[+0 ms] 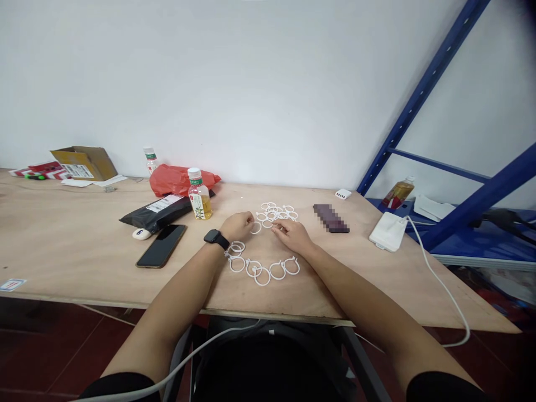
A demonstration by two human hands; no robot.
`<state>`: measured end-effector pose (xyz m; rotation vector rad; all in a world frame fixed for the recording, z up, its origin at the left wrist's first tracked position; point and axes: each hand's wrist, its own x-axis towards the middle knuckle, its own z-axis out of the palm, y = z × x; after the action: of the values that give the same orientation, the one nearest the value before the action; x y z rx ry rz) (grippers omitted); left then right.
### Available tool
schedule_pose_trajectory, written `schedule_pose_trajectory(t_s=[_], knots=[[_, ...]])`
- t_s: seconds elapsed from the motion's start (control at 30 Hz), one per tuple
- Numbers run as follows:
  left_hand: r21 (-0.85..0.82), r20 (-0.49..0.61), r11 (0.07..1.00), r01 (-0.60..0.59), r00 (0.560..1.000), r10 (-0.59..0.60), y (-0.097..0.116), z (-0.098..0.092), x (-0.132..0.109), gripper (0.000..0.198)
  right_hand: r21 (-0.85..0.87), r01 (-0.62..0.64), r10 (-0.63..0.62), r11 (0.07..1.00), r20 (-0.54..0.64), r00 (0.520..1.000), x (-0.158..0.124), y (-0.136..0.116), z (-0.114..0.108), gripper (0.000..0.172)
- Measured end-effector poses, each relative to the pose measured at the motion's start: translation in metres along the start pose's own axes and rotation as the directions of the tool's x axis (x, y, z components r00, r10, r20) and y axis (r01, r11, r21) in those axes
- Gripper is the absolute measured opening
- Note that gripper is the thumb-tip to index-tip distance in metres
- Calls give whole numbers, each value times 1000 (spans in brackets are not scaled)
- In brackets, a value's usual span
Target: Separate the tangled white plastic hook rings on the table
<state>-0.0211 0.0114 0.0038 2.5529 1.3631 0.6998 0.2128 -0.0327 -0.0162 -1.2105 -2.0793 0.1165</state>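
A cluster of thin white plastic rings lies on the wooden table, some overlapping. My left hand, with a black watch on the wrist, has its fingers curled in a pinch at the edge of one white ring. From the other side, my right hand pinches at the rim of another white ring at the front of the cluster. Closer to my body, several more rings with small tabs form a curved row between my forearms. The exact fingertip contact is too small to make out.
Left of my hands are a drink bottle, a phone, a black package and a red bag. A pixelated dark object and a white power bank with a cable lie right. Blue shelving stands beyond.
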Motion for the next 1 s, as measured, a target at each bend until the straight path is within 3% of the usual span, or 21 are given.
schedule_pose_trajectory(t_s=[0.13, 0.2, 0.33, 0.53, 0.67, 0.77, 1.0], knots=[[-151, -102, 984, -93, 992, 78, 29, 12, -2, 19, 42, 14, -15, 999, 6, 1000, 0, -5, -1, 33], [-318, -114, 942, -110, 990, 78, 33, 22, -1, 19, 43, 48, -50, 998, 33, 998, 0, -9, -1, 33], [-620, -59, 783, -37, 998, 1, 27, 33, 2, 29, 61, 83, -86, 995, 55, 995, 1, -12, -1, 28], [-767, 29, 642, -20, 997, 67, 26, 29, 2, 42, 85, 35, -33, 996, -24, 999, 1, -5, 0, 26], [-725, -27, 681, -104, 992, 123, 29, 28, 1, 34, 72, -3, 6, 997, -40, 999, 0, -3, 0, 26], [-614, -117, 766, -190, 982, 149, 30, 26, -1, 25, 75, 1, 2, 997, -46, 999, 0, -3, 0, 24], [-364, -197, 883, -297, 951, 239, 44, 13, -8, 15, 120, 43, -38, 992, -44, 998, 0, -3, 2, 24]])
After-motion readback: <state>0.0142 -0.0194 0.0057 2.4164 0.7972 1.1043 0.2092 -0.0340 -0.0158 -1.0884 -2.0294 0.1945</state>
